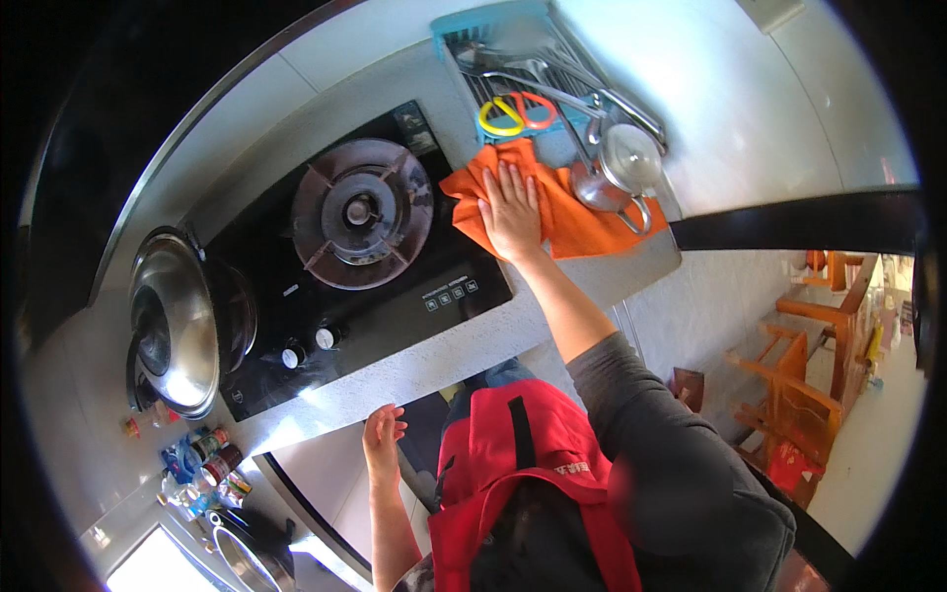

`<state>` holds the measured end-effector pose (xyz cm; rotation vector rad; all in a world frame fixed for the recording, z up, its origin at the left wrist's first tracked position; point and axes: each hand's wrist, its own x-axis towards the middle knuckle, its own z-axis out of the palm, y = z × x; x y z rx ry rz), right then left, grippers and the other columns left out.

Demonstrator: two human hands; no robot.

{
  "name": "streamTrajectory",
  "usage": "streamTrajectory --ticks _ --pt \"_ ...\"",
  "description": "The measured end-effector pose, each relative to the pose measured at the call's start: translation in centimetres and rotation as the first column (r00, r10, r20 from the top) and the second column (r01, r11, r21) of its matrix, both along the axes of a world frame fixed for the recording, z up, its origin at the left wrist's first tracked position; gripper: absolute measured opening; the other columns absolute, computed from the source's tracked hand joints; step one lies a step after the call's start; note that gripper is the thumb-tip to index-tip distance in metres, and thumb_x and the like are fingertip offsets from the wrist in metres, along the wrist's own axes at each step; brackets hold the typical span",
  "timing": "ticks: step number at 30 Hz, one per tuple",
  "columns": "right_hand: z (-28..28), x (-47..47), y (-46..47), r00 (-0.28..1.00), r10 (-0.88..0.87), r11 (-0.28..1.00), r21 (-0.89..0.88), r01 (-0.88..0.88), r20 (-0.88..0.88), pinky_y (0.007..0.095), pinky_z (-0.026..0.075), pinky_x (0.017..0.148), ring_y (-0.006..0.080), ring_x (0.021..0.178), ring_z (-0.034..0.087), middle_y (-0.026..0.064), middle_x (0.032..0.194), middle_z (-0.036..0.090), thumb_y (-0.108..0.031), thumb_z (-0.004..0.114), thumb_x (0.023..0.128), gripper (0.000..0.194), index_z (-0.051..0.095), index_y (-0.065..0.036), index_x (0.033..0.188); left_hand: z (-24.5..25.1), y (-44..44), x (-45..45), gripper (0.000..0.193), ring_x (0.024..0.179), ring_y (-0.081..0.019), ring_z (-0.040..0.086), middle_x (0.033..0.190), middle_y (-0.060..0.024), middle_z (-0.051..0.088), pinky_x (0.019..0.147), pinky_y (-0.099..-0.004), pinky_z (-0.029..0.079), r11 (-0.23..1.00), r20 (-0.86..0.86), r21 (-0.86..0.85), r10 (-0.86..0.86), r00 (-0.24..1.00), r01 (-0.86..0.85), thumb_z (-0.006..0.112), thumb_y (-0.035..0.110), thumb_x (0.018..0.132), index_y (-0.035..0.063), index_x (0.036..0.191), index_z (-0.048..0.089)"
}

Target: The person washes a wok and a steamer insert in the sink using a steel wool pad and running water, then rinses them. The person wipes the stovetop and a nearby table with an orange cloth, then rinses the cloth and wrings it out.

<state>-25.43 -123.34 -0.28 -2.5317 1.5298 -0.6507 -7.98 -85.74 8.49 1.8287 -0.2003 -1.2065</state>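
Observation:
My right hand (512, 214) lies flat on a crumpled orange cloth (584, 233), fingers stretched out and slightly apart. The cloth is spread on the grey countertop (544, 314) to the right of a black glass gas hob (377, 318). A lidded metal pot (603, 185) with a loop handle rests at the cloth's right part. My left hand (383, 436) hovers by the counter's front edge, its fingers loosely bent and nothing seen in them. The burner with its round pan support (362, 213) lies left of the cloth.
Behind the cloth, a blue rack (459, 33) holds metal utensils and yellow-and-orange-handled scissors (518, 113). A metal wok lid (177, 325) leans upright over the hob's left side. Bottles and jars (222, 465) and a pot (248, 555) are at lower left. Wooden chairs (803, 370) stand farther right.

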Motion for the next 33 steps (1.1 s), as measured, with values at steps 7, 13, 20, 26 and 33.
streamTrajectory --ticks 7,13,20,26,33 --pt "2.1 -11.6 10.1 0.874 0.485 0.855 0.205 -0.477 0.012 0.0494 0.019 0.115 0.0278 0.135 0.038 0.0127 0.141 0.045 -0.019 0.058 0.087 0.050 0.048 -0.013 0.136 -2.6 2.7 6.1 0.025 0.113 -0.0247 0.053 0.122 -0.0125 0.055 0.092 -0.0389 0.044 0.910 0.770 0.229 -0.386 0.508 0.345 0.059 0.010 0.092 0.0072 0.116 0.059" --pt "1.8 -29.7 7.3 0.937 0.076 0.974 0.229 0.005 -0.342 0.0472 0.023 0.113 0.0289 0.137 0.033 0.0114 0.147 0.038 -0.026 0.058 0.089 0.056 0.042 -0.015 0.141 -1.4 3.8 7.6 0.026 0.112 -0.0265 0.053 0.131 -0.0129 0.046 0.091 -0.0400 0.048 0.963 0.576 0.173 -0.271 0.772 0.209 0.056 0.012 0.093 0.0083 0.119 0.057" --pt "-2.3 -18.1 13.2 0.944 -0.311 0.950 -0.017 0.311 -0.111 0.0480 0.019 0.114 0.0316 0.136 0.033 0.0120 0.144 0.042 -0.024 0.045 0.096 0.045 0.046 -0.011 0.139 -1.8 6.5 6.3 0.026 0.106 -0.0254 0.058 0.125 -0.0130 0.052 0.087 -0.0362 0.050 0.963 0.552 0.140 -0.270 0.789 0.232 0.060 0.013 0.092 0.0057 0.117 0.058" --pt "-0.4 -1.7 27.2 0.899 0.437 0.876 0.208 -0.436 0.042 0.0455 0.025 0.113 0.0278 0.133 0.040 0.0093 0.136 0.051 -0.028 0.055 0.090 0.041 0.057 -0.013 0.128 0.7 8.4 9.4 0.023 0.091 -0.0224 0.064 0.118 -0.0136 0.056 0.080 -0.0324 0.053 0.965 0.671 0.081 -0.237 0.703 0.249 0.061 0.009 0.090 0.0045 0.112 0.061" --pt "0.3 19.5 33.6 0.590 0.807 0.578 0.167 -0.799 0.028 0.0427 0.019 0.115 0.0203 0.139 0.031 0.0020 0.151 0.034 -0.039 0.047 0.094 0.056 0.037 -0.018 0.145 -0.8 14.4 12.0 0.023 0.090 -0.0234 0.066 0.116 -0.0128 0.057 0.078 -0.0329 0.054 0.987 0.636 0.013 -0.134 0.760 0.162 0.060 0.008 0.090 0.0041 0.112 0.060"
